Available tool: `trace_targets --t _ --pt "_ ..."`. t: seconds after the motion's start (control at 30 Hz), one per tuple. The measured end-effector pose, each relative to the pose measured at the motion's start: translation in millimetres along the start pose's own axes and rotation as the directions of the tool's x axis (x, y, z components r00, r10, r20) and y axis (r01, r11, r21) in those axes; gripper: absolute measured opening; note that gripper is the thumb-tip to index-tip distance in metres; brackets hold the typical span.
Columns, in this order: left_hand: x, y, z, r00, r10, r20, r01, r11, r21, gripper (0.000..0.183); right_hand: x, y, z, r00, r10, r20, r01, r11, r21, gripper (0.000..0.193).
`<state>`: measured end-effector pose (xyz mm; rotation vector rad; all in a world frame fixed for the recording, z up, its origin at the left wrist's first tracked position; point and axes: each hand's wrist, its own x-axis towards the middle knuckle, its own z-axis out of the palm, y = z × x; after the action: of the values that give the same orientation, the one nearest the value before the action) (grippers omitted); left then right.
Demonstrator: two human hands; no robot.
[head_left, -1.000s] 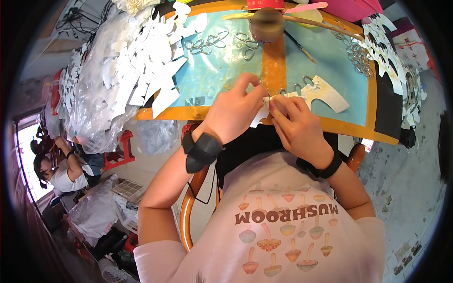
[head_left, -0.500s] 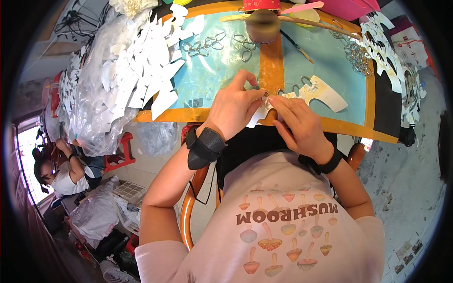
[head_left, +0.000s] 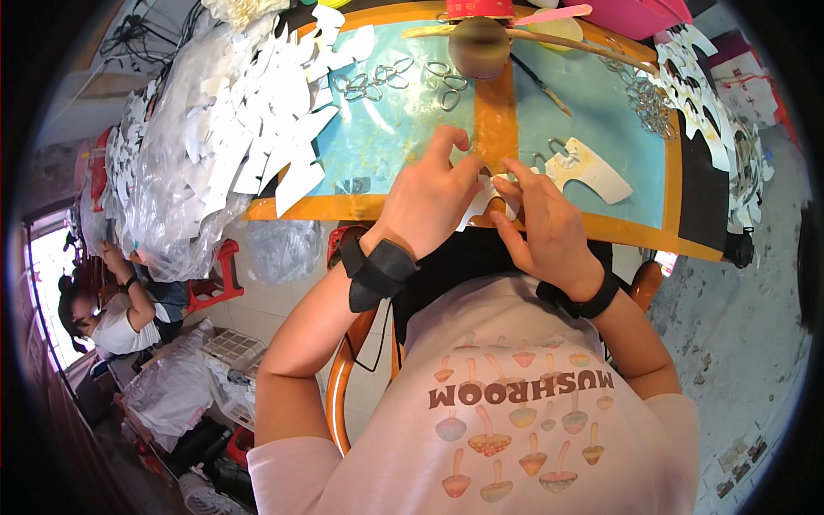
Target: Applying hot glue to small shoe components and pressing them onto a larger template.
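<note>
- Head view: the left hand [head_left: 429, 199] and right hand [head_left: 545, 225] meet at the near edge of the table [head_left: 369, 207], fingers curled shut on a small white card cutout [head_left: 481, 202] held between them.
- The cutout sits over the orange strip at the table's front, just in front of the person's chest.
- A second, larger cutout [head_left: 592, 169] lies flat on the blue mat [head_left: 386, 142] just right of the right hand, with a metal ring [head_left: 558, 148] at its top.
- More rings [head_left: 378, 75] lie scattered farther back on the mat.
- A heap of white cutouts [head_left: 257, 137] covers the table's left end.
- Another person [head_left: 112, 313] sits low at the far left.
</note>
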<state>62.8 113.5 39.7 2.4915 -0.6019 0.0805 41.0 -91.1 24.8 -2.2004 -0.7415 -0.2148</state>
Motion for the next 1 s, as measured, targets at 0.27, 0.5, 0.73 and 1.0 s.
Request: trace_targets --t 0.27,0.5,0.73,1.0 --pt "6 -5 -1 0.968 0.243 -0.068 -0.24 0.97 0.049 0.033 -1 -4 -3 0.992 0.119 0.043 -0.121 0.99 0.066 0.064" --pt "-3 -8 -1 0.924 0.374 -0.073 -0.364 0.923 0.123 0.024 2 -2 -3 0.998 0.039 0.044 -0.039 0.999 -0.006 0.057" --pt "-27 -12 14 0.917 0.368 -0.151 -0.354 0.928 0.111 0.022 2 -5 -7 0.986 -0.075 0.147 0.104 0.975 -0.199 0.048" --pt "3 -8 -23 0.948 0.316 -0.035 -0.312 0.946 0.085 0.049 0 -6 -8 0.979 -0.079 0.189 0.124 0.962 -0.242 0.049"
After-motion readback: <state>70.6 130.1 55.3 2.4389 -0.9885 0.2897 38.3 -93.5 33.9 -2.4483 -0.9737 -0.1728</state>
